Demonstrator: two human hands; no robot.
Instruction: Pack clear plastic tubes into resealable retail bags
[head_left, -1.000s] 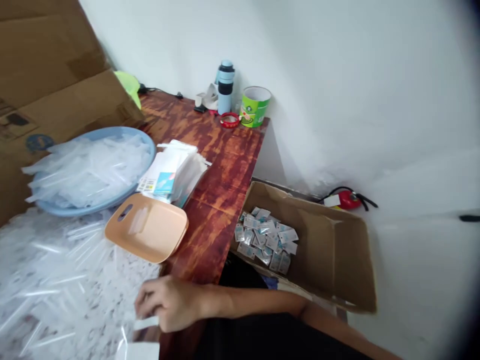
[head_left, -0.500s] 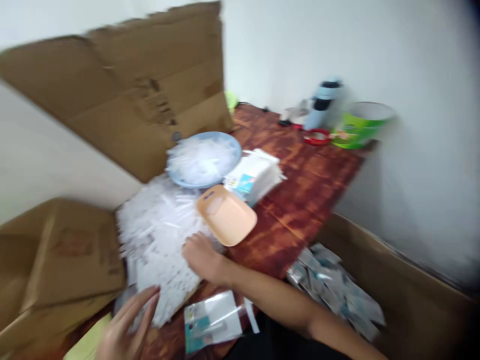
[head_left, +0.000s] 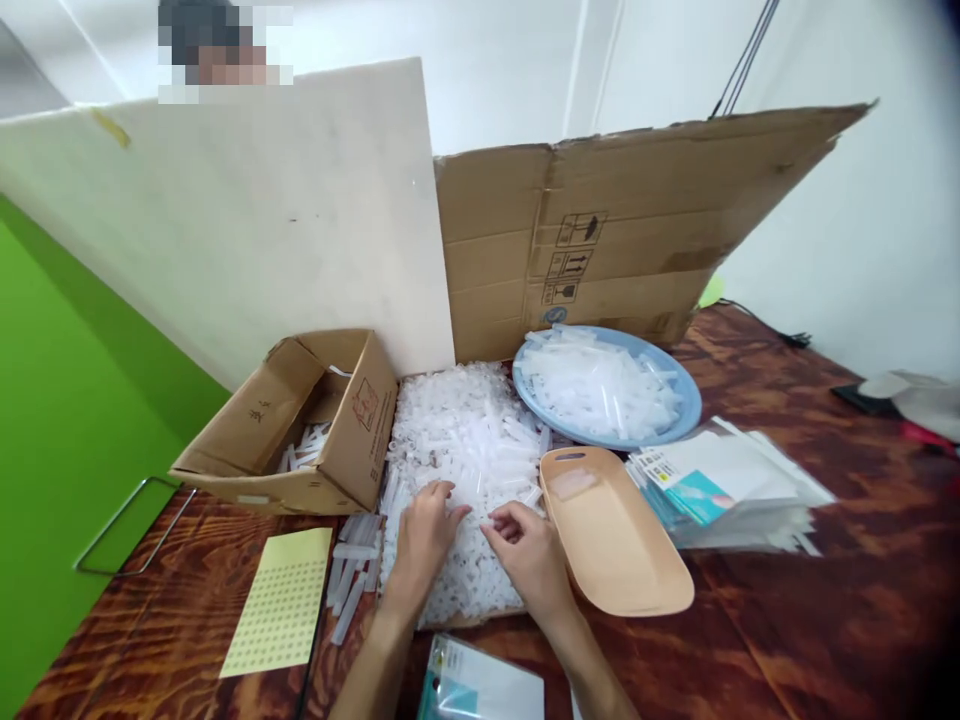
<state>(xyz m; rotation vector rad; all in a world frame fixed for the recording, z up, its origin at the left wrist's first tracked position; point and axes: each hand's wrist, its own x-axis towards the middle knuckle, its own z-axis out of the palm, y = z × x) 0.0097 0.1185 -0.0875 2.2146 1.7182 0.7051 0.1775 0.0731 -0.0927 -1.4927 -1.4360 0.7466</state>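
Both hands, left hand [head_left: 421,535] and right hand [head_left: 529,553], rest loosely with curled fingers on the pile of clear plastic tubes [head_left: 469,450] mid-table [head_left: 787,620]; grasp unclear. Peach tray [head_left: 622,545] just right, blue basin [head_left: 686,420] behind, cardboard box [head_left: 360,430] left.

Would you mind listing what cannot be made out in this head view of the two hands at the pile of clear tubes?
- Fingertips of left hand and right hand: buried in the tube pile, so any grip is unclear.
- Small cardboard box: its walls hide most contents.
- Packet: cut off by the bottom edge.
- Yellow sheet: print too small.
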